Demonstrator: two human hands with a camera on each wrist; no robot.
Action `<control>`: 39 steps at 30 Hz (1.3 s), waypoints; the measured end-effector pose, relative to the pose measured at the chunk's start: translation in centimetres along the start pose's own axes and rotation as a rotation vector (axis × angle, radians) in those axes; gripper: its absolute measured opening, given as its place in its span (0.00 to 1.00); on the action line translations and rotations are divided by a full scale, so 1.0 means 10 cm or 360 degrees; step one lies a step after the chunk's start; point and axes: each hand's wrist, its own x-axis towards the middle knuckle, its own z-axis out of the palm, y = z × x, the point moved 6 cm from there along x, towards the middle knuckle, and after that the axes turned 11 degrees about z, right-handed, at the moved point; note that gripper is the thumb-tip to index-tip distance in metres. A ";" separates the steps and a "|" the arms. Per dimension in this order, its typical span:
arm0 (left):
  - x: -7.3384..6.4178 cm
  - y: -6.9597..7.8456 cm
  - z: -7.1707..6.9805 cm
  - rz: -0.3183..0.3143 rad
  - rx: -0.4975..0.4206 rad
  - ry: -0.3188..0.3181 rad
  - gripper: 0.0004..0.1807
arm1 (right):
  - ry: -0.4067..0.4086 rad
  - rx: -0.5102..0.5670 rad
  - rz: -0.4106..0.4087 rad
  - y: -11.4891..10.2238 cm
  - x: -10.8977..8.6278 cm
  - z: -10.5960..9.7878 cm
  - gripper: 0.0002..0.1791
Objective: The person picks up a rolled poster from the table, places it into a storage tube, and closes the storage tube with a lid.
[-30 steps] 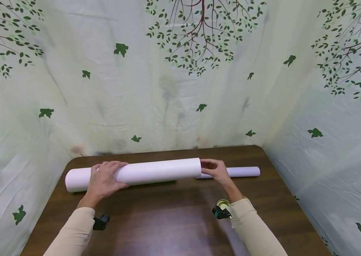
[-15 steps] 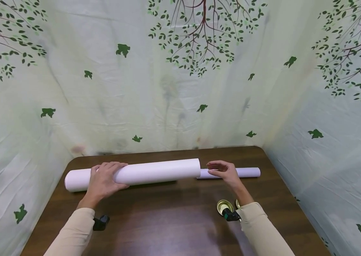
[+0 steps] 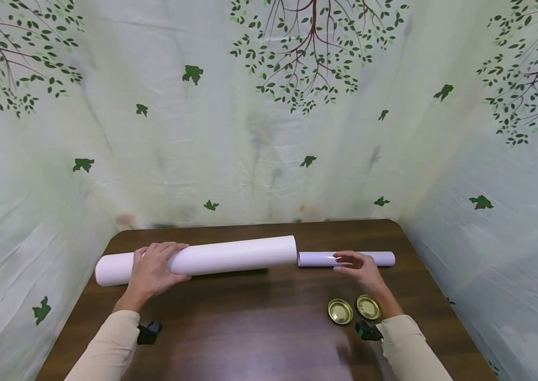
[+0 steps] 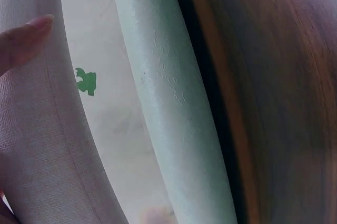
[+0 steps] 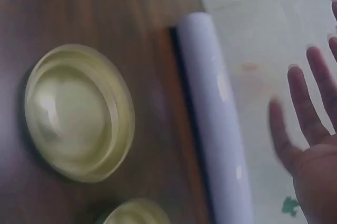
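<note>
My left hand [image 3: 154, 272] grips a thick white roll [image 3: 240, 255] near its left part, thumb on the near side and fingers over the top. The roll's right end is raised above the table. In the left wrist view, a pale green roll [image 4: 163, 92] lies on the table beyond the held roll [image 4: 42, 129]; the head view hides it behind the white one. My right hand [image 3: 361, 272] holds nothing, its fingers loosely bent in front of a thinner, glossy white roll [image 3: 316, 259]. The right wrist view shows those fingers [image 5: 300, 97] spread apart, beside the thin roll [image 5: 216, 113].
Two round gold lids [image 3: 340, 311] lie on the brown wooden table [image 3: 250, 338], close to my right wrist. A white cloth [image 3: 259, 132] printed with leaves and branches hangs behind the table and along both sides.
My right hand has left the right end of the thick roll and moved right, in front of the thin roll. Both gold lids have come into view. The left hand keeps its grip.
</note>
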 end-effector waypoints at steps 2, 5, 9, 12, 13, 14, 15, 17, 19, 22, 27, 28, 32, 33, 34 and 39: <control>-0.01 -0.01 0.00 -0.0015 -0.0007 -0.0018 0.38 | 0.0033 -0.0084 0.0033 0.06 -0.06 -0.06 0.23; -0.02 -0.03 0.00 -0.0038 -0.0013 -0.0043 0.38 | 0.0074 -0.0182 0.0060 0.15 -0.14 -0.13 0.23; -0.05 -0.05 -0.02 -0.0052 0.0002 -0.0043 0.38 | 0.0116 -0.0309 0.0016 0.23 -0.24 -0.20 0.25; -0.07 -0.06 -0.01 -0.0052 0.0007 -0.0039 0.39 | 0.0112 -0.0420 -0.0020 0.30 -0.31 -0.24 0.27; -0.07 -0.06 -0.01 -0.0052 0.0006 -0.0039 0.38 | 0.0116 -0.0451 -0.0017 0.32 -0.33 -0.26 0.27; -0.08 -0.06 -0.01 -0.0052 0.0006 -0.0041 0.38 | 0.0108 -0.0480 -0.0009 0.35 -0.35 -0.28 0.27; -0.08 -0.07 0.00 -0.0052 0.0004 -0.0044 0.39 | 0.0102 -0.0496 -0.0003 0.38 -0.37 -0.30 0.27; -0.08 -0.07 0.00 -0.0053 0.0003 -0.0052 0.39 | 0.0089 -0.0521 0.0010 0.43 -0.41 -0.34 0.28; -0.07 -0.08 0.01 -0.0056 0.0000 -0.0059 0.39 | 0.0069 -0.0550 0.0028 0.47 -0.44 -0.38 0.28; -0.07 -0.09 0.01 -0.0063 -0.0001 -0.0064 0.39 | 0.0008 -0.0585 0.0061 0.53 -0.47 -0.42 0.29; -0.07 -0.09 0.00 -0.0071 -0.0007 -0.0059 0.38 | -0.0114 -0.0576 0.0166 0.62 -0.53 -0.47 0.28; -0.07 -0.09 0.00 -0.0071 -0.0007 -0.0057 0.38 | -0.0142 -0.0575 0.0180 0.65 -0.54 -0.48 0.28; -0.07 -0.09 -0.01 -0.0074 -0.0007 -0.0056 0.38 | -0.0221 -0.0585 0.0173 0.72 -0.59 -0.51 0.27; -0.07 -0.09 -0.01 -0.0076 -0.0009 -0.0058 0.38 | -0.0229 -0.0579 0.0158 0.74 -0.59 -0.52 0.27; -0.07 -0.09 -0.01 -0.0079 -0.0009 -0.0062 0.38 | -0.0229 -0.0569 0.0144 0.75 -0.60 -0.52 0.27; -0.08 -0.10 0.00 -0.0092 -0.0014 -0.0082 0.38 | -0.0116 -0.0540 0.0133 0.79 -0.64 -0.57 0.27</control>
